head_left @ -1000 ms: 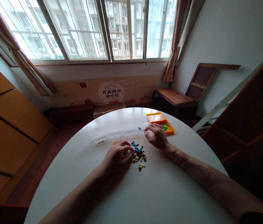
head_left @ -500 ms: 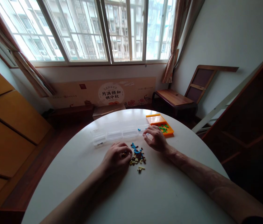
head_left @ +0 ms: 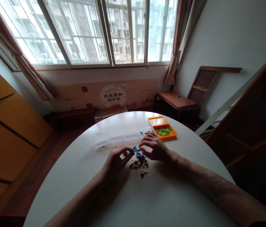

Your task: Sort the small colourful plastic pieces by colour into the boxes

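Take the heap of small bricks as the centre of a clock, with 12 toward the window. Farthest left, from about 10 to 12 o'clock, the clear box (head_left: 116, 138) stands on the white table (head_left: 170, 195); its 3 left front compartments show no bricks that I can make out (the plastic is pale and glary, so a stray piece could be missed).

The left hand (head_left: 117, 158) is at 9 o'clock, thumb and forefinger drawn close together just beside the heap. A bit of blue shows in the gap behind the tips, but I cannot tell whether it is held or lies on the table.

The heap (head_left: 139, 162) itself is blue toward 12 and brown and pale yellow toward 6, with a few loose pieces (head_left: 144, 172) near it at 5 o'clock. That looks like most of what is left. At 1 o'clock, a few blue bricks (head_left: 141, 132) already lie in the clear box's 4th compartment, so the blue seems only part done.

The right hand (head_left: 155, 149) is at 2 o'clock, thumb and forefinger narrowly parted near the blue, nothing visible between them. Beyond it, the orange box (head_left: 175, 135) holds green bricks (head_left: 163, 130); no green shows in the heap, so that colour looks finished.
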Demonstrator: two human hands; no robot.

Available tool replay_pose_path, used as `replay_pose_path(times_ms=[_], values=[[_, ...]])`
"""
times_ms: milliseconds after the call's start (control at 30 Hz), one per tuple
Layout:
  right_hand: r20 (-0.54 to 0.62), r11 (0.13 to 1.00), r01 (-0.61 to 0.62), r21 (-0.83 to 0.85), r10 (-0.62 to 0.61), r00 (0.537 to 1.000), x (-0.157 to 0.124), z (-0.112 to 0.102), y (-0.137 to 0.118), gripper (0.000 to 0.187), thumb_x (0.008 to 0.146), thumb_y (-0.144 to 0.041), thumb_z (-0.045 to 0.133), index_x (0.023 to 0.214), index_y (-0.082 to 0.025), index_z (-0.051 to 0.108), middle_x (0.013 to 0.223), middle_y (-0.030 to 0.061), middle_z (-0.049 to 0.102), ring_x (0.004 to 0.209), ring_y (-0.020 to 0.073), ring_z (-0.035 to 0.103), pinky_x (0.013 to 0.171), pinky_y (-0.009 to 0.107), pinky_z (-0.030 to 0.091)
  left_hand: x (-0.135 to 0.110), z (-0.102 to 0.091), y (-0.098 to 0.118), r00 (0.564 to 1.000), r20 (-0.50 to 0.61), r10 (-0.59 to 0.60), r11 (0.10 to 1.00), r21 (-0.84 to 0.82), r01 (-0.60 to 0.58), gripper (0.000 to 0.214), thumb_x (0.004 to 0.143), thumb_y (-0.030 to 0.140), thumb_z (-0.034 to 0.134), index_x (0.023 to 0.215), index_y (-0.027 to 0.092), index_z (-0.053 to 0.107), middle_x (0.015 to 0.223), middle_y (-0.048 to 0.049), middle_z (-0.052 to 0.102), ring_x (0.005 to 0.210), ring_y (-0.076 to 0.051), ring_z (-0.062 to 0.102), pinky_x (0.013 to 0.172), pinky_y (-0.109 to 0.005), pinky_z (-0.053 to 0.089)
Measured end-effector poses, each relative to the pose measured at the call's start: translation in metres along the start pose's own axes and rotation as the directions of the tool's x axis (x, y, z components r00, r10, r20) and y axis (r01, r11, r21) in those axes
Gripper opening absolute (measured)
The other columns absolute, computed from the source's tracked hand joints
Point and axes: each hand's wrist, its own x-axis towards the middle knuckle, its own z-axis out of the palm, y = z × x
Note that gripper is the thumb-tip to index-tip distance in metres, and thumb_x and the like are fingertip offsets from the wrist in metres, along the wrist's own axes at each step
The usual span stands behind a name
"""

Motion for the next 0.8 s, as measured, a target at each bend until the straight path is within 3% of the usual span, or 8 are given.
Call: replay_pose_path(times_ms=[133, 333, 600, 800], values=[[0.049, 0.993, 0.114, 0.036, -0.116, 0.992, 0.0021, 0.0034, -0.0039, 0.012, 0.100, -0.033, 0.077, 0.110, -0.027, 0.073, 0.101, 0.0022, 0.080, 0.095, 0.0218, 0.073, 0.113, 0.044, 0.053, 0.0004, 0.0040, 0.0037, 0.997, -0.029, -0.069, 0.985, -0.160, 0.063, 0.012, 0.102, 0.032, 0.078, 0.101, 0.022, 0.083, 0.092, -0.0018, 0.083, 0.078, -0.016, 0.071, 0.076, -0.027, 0.055], [0.020, 0.993, 0.091, 0.068, -0.093, 0.995, 0.0012, 0.0049, -0.0011, 0.010, 0.103, -0.034, 0.078, 0.108, -0.027, 0.073, 0.099, 0.0018, 0.080, 0.093, 0.0203, 0.074, 0.108, 0.042, 0.056, 0.0014, 0.0067, 0.0089, 0.988, -0.003, -0.154, 0.941, -0.305, 0.146, 0.019, 0.100, 0.038, 0.080, 0.102, 0.021, 0.087, 0.093, -0.0049, 0.084, 0.079, -0.018, 0.072, 0.073, -0.027, 0.057], [-0.015, 0.994, 0.072, 0.080, -0.071, 0.997, 0.0025, -0.0002, -0.0053, 0.002, 0.105, -0.025, 0.074, 0.104, -0.026, 0.073, 0.093, 0.0006, 0.080, 0.088, 0.0187, 0.074, 0.108, 0.041, 0.056, 0.0027, 0.0079, 0.0084, 0.989, -0.036, -0.147, 0.925, -0.360, 0.124, 0.020, 0.099, 0.040, 0.082, 0.103, 0.021, 0.089, 0.098, -0.0084, 0.084, 0.081, -0.019, 0.074, 0.071, -0.028, 0.058], [-0.027, 0.995, 0.067, 0.080, -0.065, 0.998, 0.0015, 0.0015, -0.0032, 0.001, 0.103, -0.026, 0.075, 0.102, -0.027, 0.074, 0.091, 0.0005, 0.080, 0.085, 0.0190, 0.074, 0.107, 0.042, 0.057, 0.0030, 0.0088, 0.0084, 0.991, -0.057, -0.124, 0.949, -0.298, 0.102, 0.020, 0.099, 0.040, 0.081, 0.103, 0.022, 0.089, 0.099, -0.0080, 0.086, 0.083, -0.021, 0.075, 0.076, -0.031, 0.059]])
